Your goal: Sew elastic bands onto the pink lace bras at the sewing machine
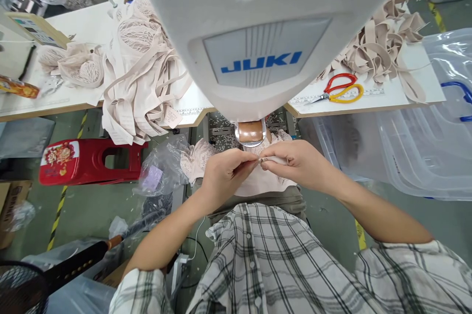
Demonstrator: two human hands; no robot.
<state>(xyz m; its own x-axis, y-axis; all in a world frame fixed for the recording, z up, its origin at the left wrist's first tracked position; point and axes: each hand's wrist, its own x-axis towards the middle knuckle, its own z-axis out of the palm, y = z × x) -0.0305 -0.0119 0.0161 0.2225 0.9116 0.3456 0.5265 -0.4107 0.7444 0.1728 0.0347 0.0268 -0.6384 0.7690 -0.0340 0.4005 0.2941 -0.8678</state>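
Observation:
My left hand [226,171] and my right hand [300,161] meet in front of the sewing machine head [254,58], thumbs and forefingers pinched together. Between the fingertips is the edge of a pale pink lace bra [265,183], which hangs over my lap. A narrow whitish strip [276,160] shows in the right hand's grip; its exact kind is unclear. More lace of the same garment [199,156] spreads out to the left of my left hand. The fingers hide the exact spot being held.
Lace bras [140,68] are heaped on the left tabletop, their straps hanging over its edge. Red-and-yellow-handled scissors [341,90] lie at right beside fabric strips [383,48]. Clear plastic bins [416,151] stand right, a red stool [92,161] left, an electric fan [22,284] lower left.

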